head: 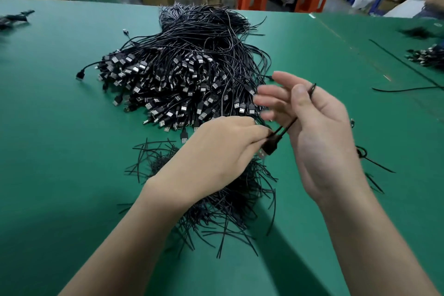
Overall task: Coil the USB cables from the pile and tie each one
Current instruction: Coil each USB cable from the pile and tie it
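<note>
Two hands met just near the pile of USB cables (182,74) on the green table (60,127). The left hand (216,151) pinched one cable (286,127) at its plug (269,148). From there the cable ran up and right to the right hand (314,127), fingers loosely spread, strand looped behind its thumb. Loose ties (228,199) lay under the left wrist, nearer that hand.

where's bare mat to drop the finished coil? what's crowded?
Free: the wide green table strip left of the cable pile and the twist ties, and the stretch right of the right hand, up to the stray cable. A few ties lie there. Crowded: centre, from the pile down through the ties under the left hand.
</note>
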